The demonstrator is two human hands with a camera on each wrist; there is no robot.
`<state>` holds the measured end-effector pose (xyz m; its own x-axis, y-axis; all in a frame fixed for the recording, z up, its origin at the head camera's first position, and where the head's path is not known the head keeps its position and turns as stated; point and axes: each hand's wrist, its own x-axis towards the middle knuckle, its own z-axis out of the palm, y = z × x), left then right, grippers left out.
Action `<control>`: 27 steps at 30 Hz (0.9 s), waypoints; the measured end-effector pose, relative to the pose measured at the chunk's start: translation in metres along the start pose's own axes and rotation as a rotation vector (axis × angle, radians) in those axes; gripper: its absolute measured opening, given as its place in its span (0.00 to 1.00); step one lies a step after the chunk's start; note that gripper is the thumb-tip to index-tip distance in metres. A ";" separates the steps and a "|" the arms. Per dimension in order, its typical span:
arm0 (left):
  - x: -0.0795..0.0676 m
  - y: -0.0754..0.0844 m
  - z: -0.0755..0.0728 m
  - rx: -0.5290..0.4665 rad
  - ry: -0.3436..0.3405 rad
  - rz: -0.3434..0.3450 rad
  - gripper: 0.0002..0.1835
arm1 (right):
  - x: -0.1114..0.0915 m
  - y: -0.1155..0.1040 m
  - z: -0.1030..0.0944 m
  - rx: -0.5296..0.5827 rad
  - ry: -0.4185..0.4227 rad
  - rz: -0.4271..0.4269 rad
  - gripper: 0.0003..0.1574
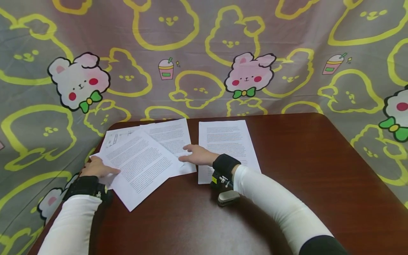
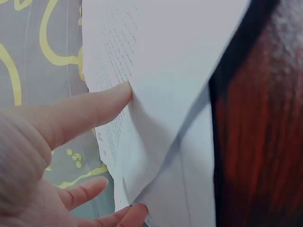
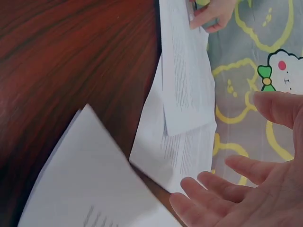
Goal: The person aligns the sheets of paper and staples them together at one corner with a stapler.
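At the table's left, my left hand (image 1: pixel 97 168) grips the edge of a slanted printed sheet (image 1: pixel 140 163). In the left wrist view its thumb lies on top of the paper (image 2: pixel 156 109), with fingertips at the lower edge. Beneath this sheet lie another printed sheet (image 1: pixel 170 136) and one with a line drawing (image 1: pixel 119 136), both partly covered. My right hand (image 1: pixel 200 155) hovers with spread fingers near the right edge of these papers, holding nothing. Straight printed paper (image 1: pixel 223 138) lies under the right wrist; its near corner (image 3: pixel 90 156) shows large in the right wrist view.
A small grey-topped stapler (image 1: pixel 228 197) sits on the brown table (image 1: pixel 302 159), close below the right wrist. A patterned cloth (image 1: pixel 191 53) hangs behind the table and along its left side.
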<state>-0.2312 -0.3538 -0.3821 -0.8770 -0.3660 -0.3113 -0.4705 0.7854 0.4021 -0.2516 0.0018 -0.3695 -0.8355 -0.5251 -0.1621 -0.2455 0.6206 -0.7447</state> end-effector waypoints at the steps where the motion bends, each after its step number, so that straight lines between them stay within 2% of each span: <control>1: 0.000 0.000 0.000 -0.007 -0.001 0.000 0.59 | 0.001 -0.002 0.002 0.004 -0.005 0.001 0.37; 12: 0.002 0.002 0.004 -0.116 0.011 0.011 0.56 | 0.014 -0.021 0.025 0.028 -0.033 0.040 0.36; 22: 0.008 -0.008 0.010 -0.286 -0.019 0.047 0.56 | 0.021 -0.023 0.039 0.044 -0.030 0.083 0.37; 27: 0.014 -0.016 0.014 -0.338 0.017 0.046 0.53 | 0.024 -0.024 0.042 0.068 -0.014 0.078 0.36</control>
<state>-0.2343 -0.3645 -0.4047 -0.8981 -0.3447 -0.2731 -0.4338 0.5926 0.6786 -0.2452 -0.0505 -0.3830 -0.8435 -0.4854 -0.2301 -0.1457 0.6191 -0.7717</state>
